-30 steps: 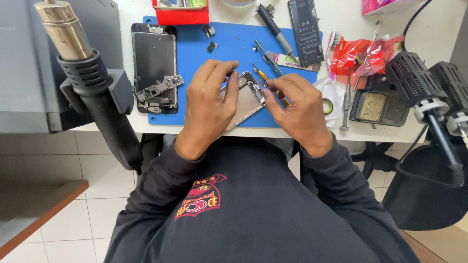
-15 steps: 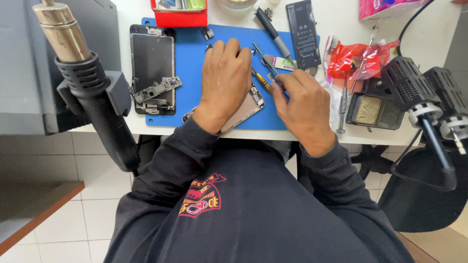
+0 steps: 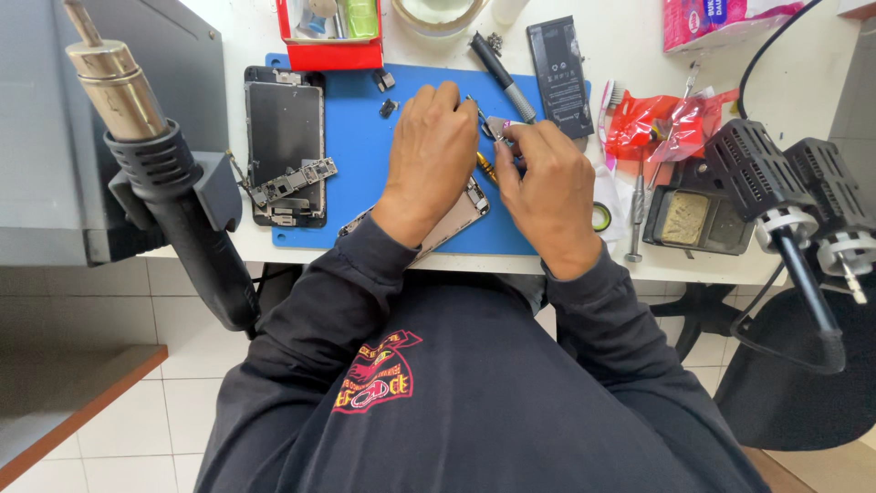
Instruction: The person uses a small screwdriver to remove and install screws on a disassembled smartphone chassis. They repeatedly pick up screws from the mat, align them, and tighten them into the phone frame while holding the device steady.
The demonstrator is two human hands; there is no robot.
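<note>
My left hand lies over the far end of a rose-coloured phone body on the blue mat, fingers curled and holding it down. Close beside it, my right hand grips a thin screwdriver with a yellow band, its tip hidden between the two hands. Metal tweezers poke out just beyond my fingertips. What my fingertips pinch is hidden.
A detached phone screen with a small board lies left on the mat. A black battery, a black pen-like tool and a red tray sit farther back. A hot-air gun stands left; soldering holders and a sponge tin stand right.
Both hands have slid toward the far side of the mat and drawn closer together by the tweezers. More of the phone body's near end shows.
</note>
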